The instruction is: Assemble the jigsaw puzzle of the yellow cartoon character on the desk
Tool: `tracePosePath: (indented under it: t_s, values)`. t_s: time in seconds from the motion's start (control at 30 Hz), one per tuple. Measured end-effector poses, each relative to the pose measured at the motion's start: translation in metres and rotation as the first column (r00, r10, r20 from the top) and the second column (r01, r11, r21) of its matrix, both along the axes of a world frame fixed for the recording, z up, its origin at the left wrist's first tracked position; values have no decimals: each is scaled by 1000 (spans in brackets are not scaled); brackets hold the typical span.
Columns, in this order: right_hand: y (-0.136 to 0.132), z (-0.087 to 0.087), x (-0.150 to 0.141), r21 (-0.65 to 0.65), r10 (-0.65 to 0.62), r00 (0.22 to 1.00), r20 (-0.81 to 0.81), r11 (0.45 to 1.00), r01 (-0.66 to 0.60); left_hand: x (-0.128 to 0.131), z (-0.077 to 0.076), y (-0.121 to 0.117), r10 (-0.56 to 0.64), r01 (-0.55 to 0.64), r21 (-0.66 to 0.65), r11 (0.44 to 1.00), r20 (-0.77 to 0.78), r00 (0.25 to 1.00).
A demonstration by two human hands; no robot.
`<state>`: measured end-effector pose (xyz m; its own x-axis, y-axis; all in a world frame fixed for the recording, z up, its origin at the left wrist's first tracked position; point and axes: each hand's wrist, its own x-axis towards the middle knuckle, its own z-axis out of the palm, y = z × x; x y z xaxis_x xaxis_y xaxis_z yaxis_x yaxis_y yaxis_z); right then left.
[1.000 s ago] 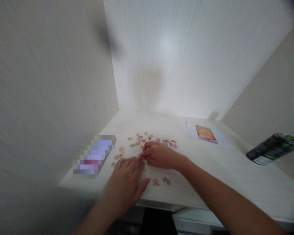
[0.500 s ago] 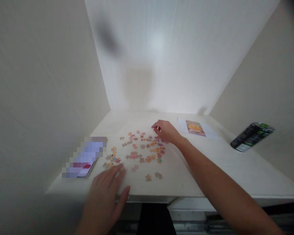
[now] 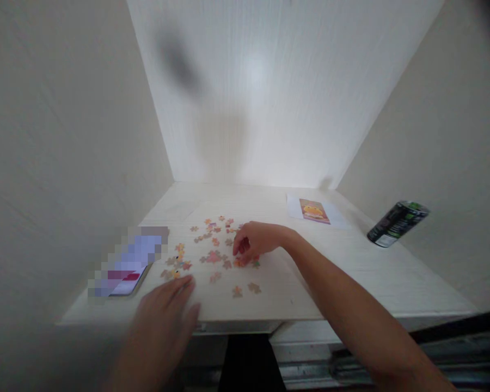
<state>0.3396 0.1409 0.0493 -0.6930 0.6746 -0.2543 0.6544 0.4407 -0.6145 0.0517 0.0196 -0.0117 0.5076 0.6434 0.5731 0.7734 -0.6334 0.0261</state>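
Note:
Several loose jigsaw pieces in pink, orange, yellow and grey-brown lie scattered over the white table. My right hand is curled down over the right part of the pieces. Its fingertips close together at an orange jigsaw piece; the hand hides others beneath it. My left hand, smeared by motion, hovers near the table's front edge. Its fingers are stretched out with the thumb apart, just below a small group of yellow and grey pieces, and nothing shows in it.
A phone, partly pixelated, lies at the left. Toward the back right is a paper sheet with a printed burger-like picture. A dark can stands at the right. White walls enclose the table behind and at both sides.
My right hand has come from the back of the pieces toward me and down onto them. My left hand stays near the front edge. The whole view has shifted slightly.

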Motion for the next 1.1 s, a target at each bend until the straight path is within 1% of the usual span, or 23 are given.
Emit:
tracePosePath:
  t_s: [0.07,0.13,0.17,0.23,0.3,0.33,0.37,0.43,0.5,0.6,0.67,0.7,0.83,1.0,1.1]
  values:
    - [-4,0,-4,34,33,999,43,999,-34,0,4,3,-5,6,-32,999,30,1000]
    - [-6,0,-6,87,42,997,57,995,-47,-1,7,8,-20,25,-64,998,71,997]
    - [-6,0,-6,92,44,998,54,995,-49,-1,9,10,-27,35,-78,996,99,995]
    - [-5,0,-4,35,41,999,33,998,-42,1,12,15,-41,60,-112,992,160,986]
    - [-4,1,-2,-59,6,1000,-4,998,-6,3,15,19,-46,79,-149,986,215,975]
    - [-4,3,-1,-83,-21,999,-27,996,19,4,16,20,-44,86,-171,982,236,971]
    - [-3,4,0,-80,-49,997,-54,996,45,5,16,21,-39,90,-194,977,253,967]
    - [-3,6,-1,-18,-84,991,-103,996,83,6,17,21,-16,89,-240,967,292,956]
    - [-4,8,-3,27,-102,988,-115,994,106,5,16,19,17,84,-289,954,330,944]
    - [-5,6,-4,-30,-137,989,-50,990,136,1,14,16,69,63,-329,942,374,925]
    - [-5,4,-3,-72,-134,991,-3,988,133,-1,12,14,88,53,-334,941,391,916]
    - [-5,3,-2,-70,-124,992,17,990,125,-1,11,14,95,48,-337,940,396,913]
    - [-4,3,1,18,-96,992,83,995,95,-4,10,15,122,39,-361,932,410,904]
    - [-4,6,1,99,-120,985,125,989,108,-10,10,17,160,56,-444,894,434,887]
    - [-4,7,0,158,-142,981,130,980,121,-12,11,15,183,50,-472,880,434,882]
